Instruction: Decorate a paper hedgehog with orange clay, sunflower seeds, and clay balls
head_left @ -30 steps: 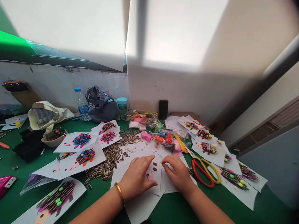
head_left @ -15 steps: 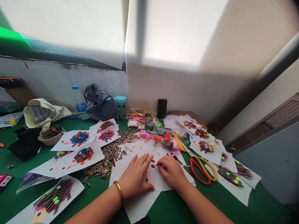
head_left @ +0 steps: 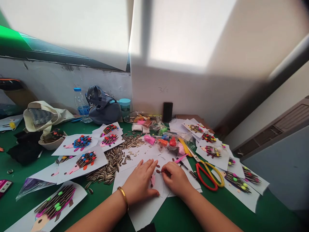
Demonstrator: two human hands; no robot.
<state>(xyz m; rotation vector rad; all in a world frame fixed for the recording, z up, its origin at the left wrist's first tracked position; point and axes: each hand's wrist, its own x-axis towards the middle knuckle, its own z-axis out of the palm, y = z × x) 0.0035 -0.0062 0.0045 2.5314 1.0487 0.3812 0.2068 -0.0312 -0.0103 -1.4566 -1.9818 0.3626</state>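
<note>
My left hand, with a gold bangle at the wrist, lies flat on a small white paper with its fingers spread. Beside its thumb and index finger shows a pink clay shape, partly covered by the hand. Just past its fingertips are small brown clay ovals on the paper. My right hand is closed in a pinch close to the lower oval; what the fingers hold is hidden. A pink modelling tool shows behind that hand, and I cannot tell whether the hand grips it.
Striped sunflower seeds are heaped to the left. Finished hedgehog cards lie on both sides. Scissors with red and yellow handles, a black pen and bagged coloured clay are to the right. A phone leans at the back.
My right hand has shifted very slightly, its fingertips lower near the brown oval, and more of the pink tool shows. My left hand has stayed in place.
</note>
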